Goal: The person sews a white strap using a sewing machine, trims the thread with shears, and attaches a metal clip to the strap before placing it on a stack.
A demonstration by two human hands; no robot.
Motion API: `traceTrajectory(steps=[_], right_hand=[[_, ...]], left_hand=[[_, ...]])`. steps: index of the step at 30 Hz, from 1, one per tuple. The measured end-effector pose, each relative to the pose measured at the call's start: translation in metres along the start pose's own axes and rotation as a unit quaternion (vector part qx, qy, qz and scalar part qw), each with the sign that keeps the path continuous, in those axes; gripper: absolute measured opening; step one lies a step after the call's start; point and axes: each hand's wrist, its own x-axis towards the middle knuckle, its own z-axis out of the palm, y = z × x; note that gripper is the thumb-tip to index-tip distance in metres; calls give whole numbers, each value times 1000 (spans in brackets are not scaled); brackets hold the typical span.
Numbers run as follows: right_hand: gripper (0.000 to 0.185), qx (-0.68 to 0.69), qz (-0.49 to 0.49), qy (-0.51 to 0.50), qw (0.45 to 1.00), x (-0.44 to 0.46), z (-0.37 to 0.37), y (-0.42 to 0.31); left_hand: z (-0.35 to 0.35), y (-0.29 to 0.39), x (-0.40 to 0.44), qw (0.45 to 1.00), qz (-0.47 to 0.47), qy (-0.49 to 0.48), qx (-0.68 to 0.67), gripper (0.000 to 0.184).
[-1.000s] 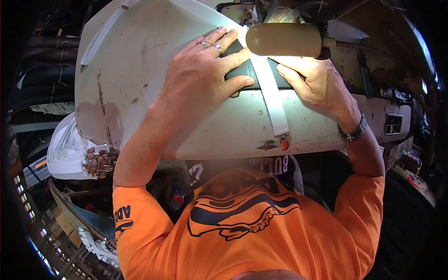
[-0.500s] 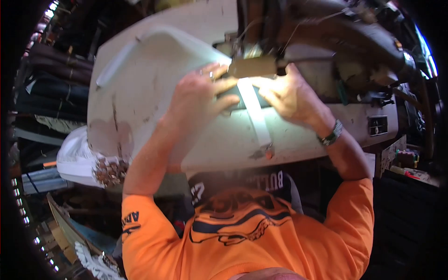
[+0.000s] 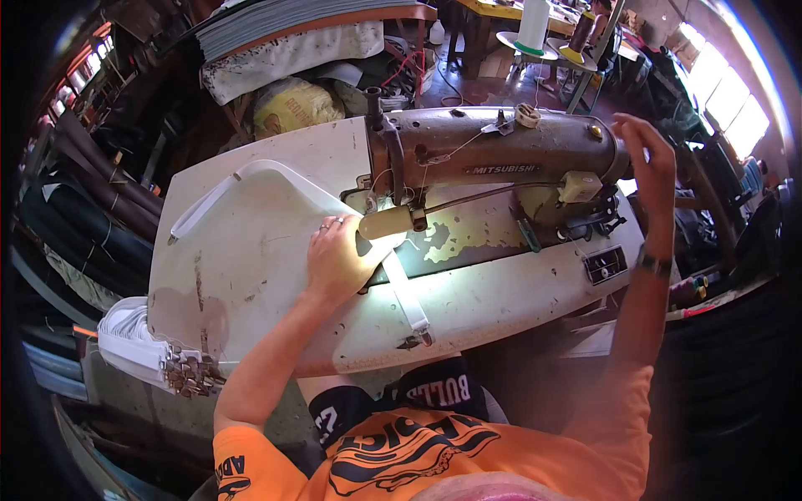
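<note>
A brown Mitsubishi sewing machine (image 3: pixel 501 146) stands on the white worktable. A white strap (image 3: pixel 405 292) runs under its needle area, with a metal fitting at the near end; the other part curves away to the far left. My left hand (image 3: pixel 338 255) is closed on the strap beside the needle, its fingertips partly hidden by the tan lamp or cover (image 3: pixel 386 223). My right hand (image 3: pixel 652 159) is raised at the machine's right end, by the handwheel, fingers stretched out and slightly apart. Whether they touch the wheel I cannot tell.
A bundle of white straps with metal ends (image 3: pixel 138 342) hangs at the table's left edge. A green-handled tool (image 3: pixel 528 234) lies near the machine base. Thread cones (image 3: pixel 533 29) stand behind. Stacked sheets (image 3: pixel 313 29) and dark rolls (image 3: pixel 75 221) surround the table.
My right hand has left the strap and moved up and right to the machine's right end. My left hand stays at the strap. The camera view has tilted up, showing more of the machine.
</note>
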Motion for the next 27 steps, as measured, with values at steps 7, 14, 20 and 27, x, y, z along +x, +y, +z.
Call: traceTrajectory(steps=[7,14,20,27], right_hand=[[50,166,322,-20,932,35,-18,194],[47,307,365,-64,877,34,-19,189],[53,342,295,-1,892,15,-3,172],[47,604,153,-204,755,55,-76,318]], left_hand=[[28,8,-2,995,-33,84,38,62],[35,1,-5,993,3,104,49,54],[36,-2,-3,993,0,92,68,58],[36,-3,-3,995,-8,74,67,48]])
